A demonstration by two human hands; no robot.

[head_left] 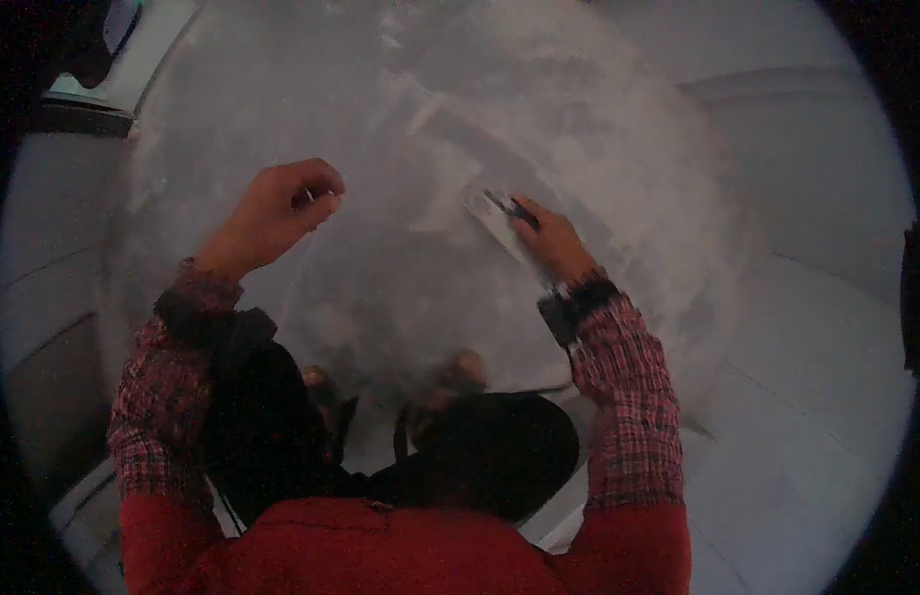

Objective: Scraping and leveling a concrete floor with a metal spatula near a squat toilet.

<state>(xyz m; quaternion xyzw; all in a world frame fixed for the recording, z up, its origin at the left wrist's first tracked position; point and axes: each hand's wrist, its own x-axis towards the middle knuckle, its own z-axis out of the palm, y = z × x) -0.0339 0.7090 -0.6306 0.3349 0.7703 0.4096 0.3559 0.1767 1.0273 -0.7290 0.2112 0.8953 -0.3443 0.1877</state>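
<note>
My right hand [549,241] is wrapped round the dark handle of a flat plastering trowel [492,219]. The trowel's pale, long blade lies against a broad grey surface [380,268] smeared with whitish material. Off to the left, my left hand [281,213] hovers in front of that surface. Its fingers curl in toward the thumb, and whatever may be between the fingertips is too small to make out.
Below the hands, my bent knees [480,446] and shoes [465,372] show in dim light. Pale wall-like panels [817,297] stand at the right. A dark object [88,45] is at the upper left.
</note>
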